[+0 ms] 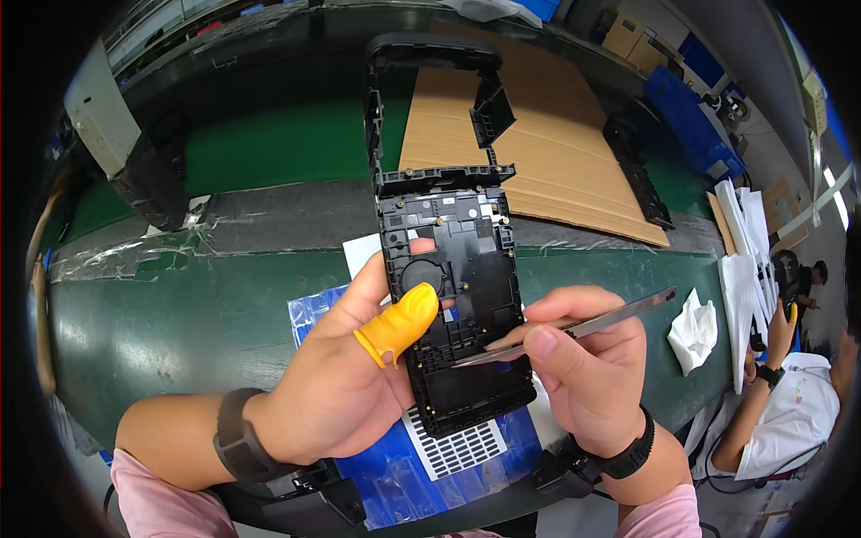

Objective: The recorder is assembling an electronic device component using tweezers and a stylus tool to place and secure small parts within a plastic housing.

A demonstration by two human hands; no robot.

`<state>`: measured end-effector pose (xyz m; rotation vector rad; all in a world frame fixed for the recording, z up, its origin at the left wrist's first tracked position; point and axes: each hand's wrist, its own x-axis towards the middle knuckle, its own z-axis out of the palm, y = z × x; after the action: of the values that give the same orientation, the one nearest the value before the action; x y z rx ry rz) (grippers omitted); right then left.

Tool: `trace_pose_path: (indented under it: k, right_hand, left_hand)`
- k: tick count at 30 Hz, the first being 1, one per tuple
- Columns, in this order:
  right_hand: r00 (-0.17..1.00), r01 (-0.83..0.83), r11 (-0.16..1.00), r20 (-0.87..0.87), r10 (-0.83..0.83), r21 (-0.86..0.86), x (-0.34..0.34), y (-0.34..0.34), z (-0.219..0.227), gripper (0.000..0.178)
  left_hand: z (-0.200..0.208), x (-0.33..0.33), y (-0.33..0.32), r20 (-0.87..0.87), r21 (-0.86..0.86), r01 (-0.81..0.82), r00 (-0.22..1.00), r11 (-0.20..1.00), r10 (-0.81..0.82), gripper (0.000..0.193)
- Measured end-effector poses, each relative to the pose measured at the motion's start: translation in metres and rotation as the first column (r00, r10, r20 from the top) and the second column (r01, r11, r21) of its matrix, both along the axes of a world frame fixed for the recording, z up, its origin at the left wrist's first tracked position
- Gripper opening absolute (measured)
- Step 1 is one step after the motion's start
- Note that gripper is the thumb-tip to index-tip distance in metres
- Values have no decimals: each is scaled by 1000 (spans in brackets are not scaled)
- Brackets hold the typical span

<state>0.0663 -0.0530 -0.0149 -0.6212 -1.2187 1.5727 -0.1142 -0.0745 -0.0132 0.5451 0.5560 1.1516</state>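
My left hand [332, 377], with a yellow finger cot [404, 323] on its thumb, grips a black plastic device housing [480, 269] along its left side. The housing is held up over the table, its ribbed inner face toward me and its open frame end pointing away. Between thumb and fingers, my right hand [587, 359] pinches metal tweezers [619, 316]. Their tips reach into the lower part of the housing; whether they grip anything is too small to tell. Below lies a white sheet with rows of small black labels [457, 448], on a blue tape-covered board [386, 475].
A brown cardboard sheet [556, 134] lies at the far side of the green table [179, 314], with black plastic parts [641, 175] along its right edge. A crumpled white cloth [692, 332] is on the right. Farther right, a person in white [794, 403] sits nearby. A grey post [108, 125] stands at left.
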Motion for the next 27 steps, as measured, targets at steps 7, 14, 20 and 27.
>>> trace_pose_path:
  k: [7, 14, 20, 27]
  right_hand:
    - [1000, -1, 999, -4, 0, -36, -1, 1, -1, 19]
    - [1000, -1, 1000, 15, 1, -12, -2, 1, -2, 19]
    - [1000, 3, 1000, 28, -3, -5, -3, 1, -2, 19]
    - [987, 143, 989, -72, -141, 26, -2, 5, -4, 17]
  left_hand:
    - [0, 1, 0, 12, 14, -4, 1000, 1000, 4, 44]
    - [-3, 0, 0, -13, -9, -19, 1000, 1000, 19, 44]
    - [-3, 0, 0, 35, 36, -1, 999, 999, 0, 56]
    - [-12, -4, 15, -124, 229, -154, 975, 961, 186, 70]
